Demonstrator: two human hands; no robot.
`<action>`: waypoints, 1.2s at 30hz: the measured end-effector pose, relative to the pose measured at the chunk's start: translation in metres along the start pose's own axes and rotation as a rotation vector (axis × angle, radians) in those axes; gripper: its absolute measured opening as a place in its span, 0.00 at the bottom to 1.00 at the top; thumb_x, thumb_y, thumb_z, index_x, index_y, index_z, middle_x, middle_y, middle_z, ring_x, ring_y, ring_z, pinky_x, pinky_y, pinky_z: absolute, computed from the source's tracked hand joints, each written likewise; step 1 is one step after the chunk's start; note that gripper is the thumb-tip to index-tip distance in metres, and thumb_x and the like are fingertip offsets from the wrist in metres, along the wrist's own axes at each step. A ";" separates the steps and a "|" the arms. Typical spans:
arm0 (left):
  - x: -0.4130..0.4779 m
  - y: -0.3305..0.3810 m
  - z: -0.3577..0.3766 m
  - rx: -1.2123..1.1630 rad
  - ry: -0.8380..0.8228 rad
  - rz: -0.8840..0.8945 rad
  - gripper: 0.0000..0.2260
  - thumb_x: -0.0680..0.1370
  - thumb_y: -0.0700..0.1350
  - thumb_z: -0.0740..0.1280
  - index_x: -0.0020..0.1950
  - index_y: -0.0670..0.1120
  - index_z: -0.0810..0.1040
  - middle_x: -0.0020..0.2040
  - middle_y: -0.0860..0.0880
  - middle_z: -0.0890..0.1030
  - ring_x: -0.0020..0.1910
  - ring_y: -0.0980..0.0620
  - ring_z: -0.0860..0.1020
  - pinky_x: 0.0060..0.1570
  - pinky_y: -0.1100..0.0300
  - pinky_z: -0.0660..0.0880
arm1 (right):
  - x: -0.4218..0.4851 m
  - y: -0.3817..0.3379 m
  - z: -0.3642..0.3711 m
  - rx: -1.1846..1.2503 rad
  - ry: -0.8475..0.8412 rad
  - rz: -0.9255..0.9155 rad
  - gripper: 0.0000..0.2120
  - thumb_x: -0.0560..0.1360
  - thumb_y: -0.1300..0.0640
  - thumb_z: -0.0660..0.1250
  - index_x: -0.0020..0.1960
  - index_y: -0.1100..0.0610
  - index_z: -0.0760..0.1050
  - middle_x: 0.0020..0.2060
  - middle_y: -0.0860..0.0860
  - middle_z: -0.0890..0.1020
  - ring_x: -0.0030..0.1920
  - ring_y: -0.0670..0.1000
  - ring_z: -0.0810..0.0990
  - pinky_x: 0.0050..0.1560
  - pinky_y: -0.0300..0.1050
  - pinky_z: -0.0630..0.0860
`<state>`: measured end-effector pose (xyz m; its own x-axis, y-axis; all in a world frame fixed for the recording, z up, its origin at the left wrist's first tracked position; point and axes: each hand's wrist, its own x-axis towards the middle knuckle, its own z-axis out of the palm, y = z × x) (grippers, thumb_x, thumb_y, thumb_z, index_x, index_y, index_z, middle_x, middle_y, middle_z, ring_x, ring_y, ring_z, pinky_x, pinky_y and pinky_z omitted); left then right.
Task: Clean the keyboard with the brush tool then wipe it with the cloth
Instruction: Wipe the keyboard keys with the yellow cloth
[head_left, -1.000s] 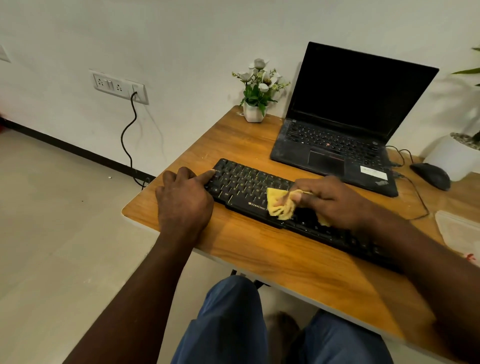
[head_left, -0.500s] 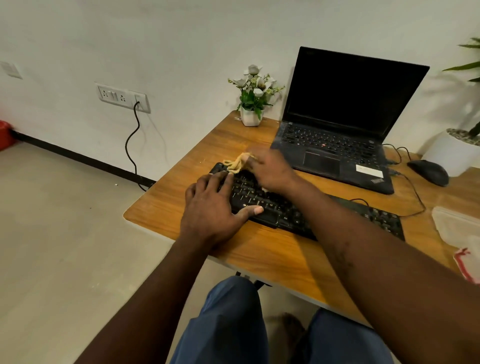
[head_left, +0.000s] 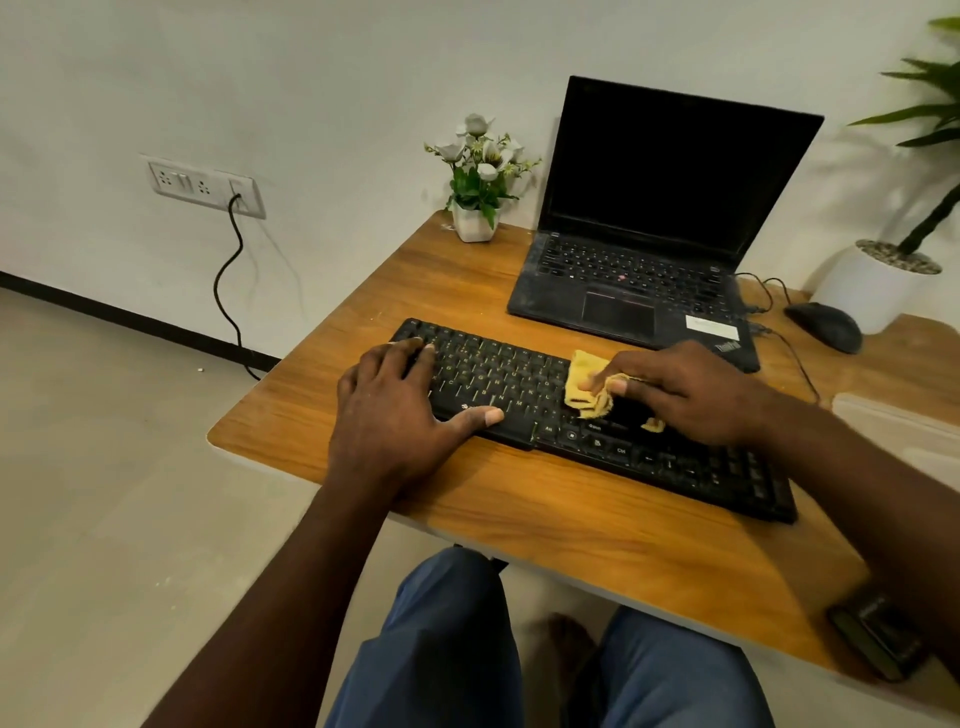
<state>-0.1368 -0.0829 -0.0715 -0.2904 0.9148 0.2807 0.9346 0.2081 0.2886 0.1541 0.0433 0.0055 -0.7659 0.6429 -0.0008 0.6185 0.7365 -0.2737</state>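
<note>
A black keyboard (head_left: 519, 379) lies slanted across the wooden desk (head_left: 571, 530). My left hand (head_left: 400, 415) rests flat on its left end, fingers spread over the keys and thumb along the front edge. My right hand (head_left: 685, 395) presses a crumpled yellow cloth (head_left: 584, 387) onto the middle keys, fingers curled over it. Part of the cloth is hidden under my palm. No brush tool is in view.
An open black laptop (head_left: 639, 291) stands behind the keyboard. A small white flower pot (head_left: 474, 223) sits at the back left corner. A black mouse (head_left: 826, 327) and a large white planter (head_left: 878, 286) are at the right. A dark phone (head_left: 878, 639) lies near the front right edge.
My right hand has swept the cloth from the keyboard's upper left corner back to the middle keys. My left hand stays on the keyboard's left end.
</note>
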 end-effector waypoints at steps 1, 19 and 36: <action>0.000 0.000 0.000 0.001 -0.003 0.004 0.50 0.70 0.83 0.50 0.81 0.51 0.62 0.80 0.50 0.62 0.78 0.47 0.56 0.74 0.43 0.56 | -0.002 0.002 -0.006 -0.004 -0.011 0.032 0.16 0.83 0.41 0.55 0.61 0.42 0.78 0.46 0.47 0.85 0.43 0.47 0.83 0.47 0.49 0.80; 0.001 0.000 -0.005 -0.011 -0.055 -0.022 0.58 0.63 0.87 0.52 0.82 0.50 0.59 0.81 0.50 0.60 0.79 0.47 0.54 0.75 0.41 0.55 | 0.038 -0.049 0.043 -0.013 0.108 -0.093 0.15 0.86 0.48 0.60 0.70 0.46 0.75 0.52 0.51 0.86 0.46 0.50 0.79 0.48 0.49 0.76; 0.001 0.000 -0.006 -0.014 -0.074 -0.023 0.59 0.61 0.87 0.53 0.82 0.50 0.59 0.81 0.50 0.60 0.79 0.46 0.54 0.75 0.40 0.56 | 0.039 -0.088 0.047 0.291 0.225 0.048 0.10 0.85 0.50 0.61 0.61 0.48 0.79 0.45 0.48 0.83 0.43 0.49 0.80 0.43 0.48 0.77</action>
<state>-0.1384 -0.0838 -0.0656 -0.2955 0.9330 0.2055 0.9246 0.2252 0.3074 0.0614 -0.0061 -0.0156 -0.6592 0.7295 0.1823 0.5526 0.6344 -0.5405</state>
